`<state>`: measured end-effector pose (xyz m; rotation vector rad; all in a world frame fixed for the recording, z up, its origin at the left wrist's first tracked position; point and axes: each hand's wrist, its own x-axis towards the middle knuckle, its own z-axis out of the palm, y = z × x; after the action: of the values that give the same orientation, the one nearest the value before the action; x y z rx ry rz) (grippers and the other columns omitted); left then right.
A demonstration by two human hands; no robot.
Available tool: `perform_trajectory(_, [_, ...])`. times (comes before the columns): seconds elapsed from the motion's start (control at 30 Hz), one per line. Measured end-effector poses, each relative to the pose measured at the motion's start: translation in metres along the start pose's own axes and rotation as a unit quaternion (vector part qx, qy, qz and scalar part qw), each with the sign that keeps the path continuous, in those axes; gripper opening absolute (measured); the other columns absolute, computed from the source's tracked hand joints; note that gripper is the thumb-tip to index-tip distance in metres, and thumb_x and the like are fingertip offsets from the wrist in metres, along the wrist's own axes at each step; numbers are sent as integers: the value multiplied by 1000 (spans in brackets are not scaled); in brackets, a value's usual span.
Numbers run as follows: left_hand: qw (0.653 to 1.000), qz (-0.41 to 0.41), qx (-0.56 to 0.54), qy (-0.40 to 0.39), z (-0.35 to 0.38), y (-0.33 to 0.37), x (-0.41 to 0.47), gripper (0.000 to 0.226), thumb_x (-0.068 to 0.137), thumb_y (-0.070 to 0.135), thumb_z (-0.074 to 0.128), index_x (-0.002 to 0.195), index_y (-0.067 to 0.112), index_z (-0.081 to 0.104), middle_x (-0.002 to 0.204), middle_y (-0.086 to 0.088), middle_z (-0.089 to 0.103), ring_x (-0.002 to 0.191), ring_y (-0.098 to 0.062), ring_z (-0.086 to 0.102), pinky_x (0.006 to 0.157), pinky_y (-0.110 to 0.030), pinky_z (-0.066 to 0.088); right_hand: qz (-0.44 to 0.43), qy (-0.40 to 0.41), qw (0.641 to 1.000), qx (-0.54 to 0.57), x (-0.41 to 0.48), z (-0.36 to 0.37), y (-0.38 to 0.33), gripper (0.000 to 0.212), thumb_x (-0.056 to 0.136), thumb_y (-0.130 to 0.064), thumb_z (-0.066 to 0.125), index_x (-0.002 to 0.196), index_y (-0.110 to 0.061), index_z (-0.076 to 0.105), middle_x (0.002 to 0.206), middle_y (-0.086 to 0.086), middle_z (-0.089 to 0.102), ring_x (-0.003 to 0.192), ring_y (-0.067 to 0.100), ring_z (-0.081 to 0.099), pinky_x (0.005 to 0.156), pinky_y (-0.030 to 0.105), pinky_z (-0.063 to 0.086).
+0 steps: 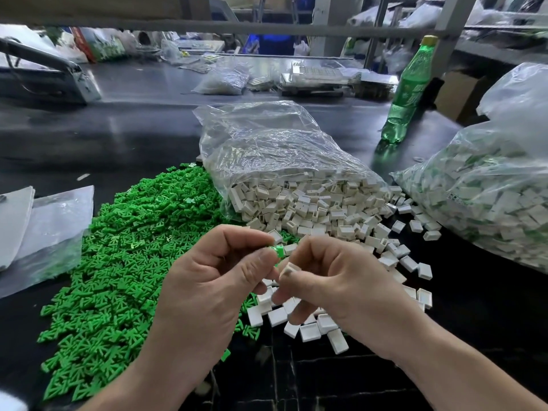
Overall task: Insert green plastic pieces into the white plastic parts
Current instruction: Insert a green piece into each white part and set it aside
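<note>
Bright, even light falls from overhead. The dark counter (133,134) carries soft pale glare toward 10 o'clock; the clear bag (267,143) glints. Edges bow with wide-angle distortion. Shelving (296,26) at 12 o'clock is soft; the right hand (335,280) shows slight finger blur.

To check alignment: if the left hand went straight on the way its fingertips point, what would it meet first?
Probably the right hand, holding a white part just beyond the green piece that the left hand pinches; depth is unclear.
</note>
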<state>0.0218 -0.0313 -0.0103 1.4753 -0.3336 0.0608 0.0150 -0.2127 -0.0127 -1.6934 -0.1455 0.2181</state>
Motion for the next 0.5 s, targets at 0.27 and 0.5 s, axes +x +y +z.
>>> perform_trajectory(0.27, [997,18,79,5,4,2,-2,14,76,30,69,89,30,74,79,2,74,65,-6,66,58,-13,51,-68,17,996,-54,-3,1,0,9,94,-24,71,96,-32,74,69,-4,67,62,9,63,57,22,53])
perform_trajectory(0.5, [998,-16,62,15,-1,-2,0,16,74,36,69,88,30,74,77,-2,73,66,-13,68,58,-17,53,-96,21,991,-90,-3,-1,1,13,95,-26,69,103,-34,75,77,2,70,62,10,64,56,23,54])
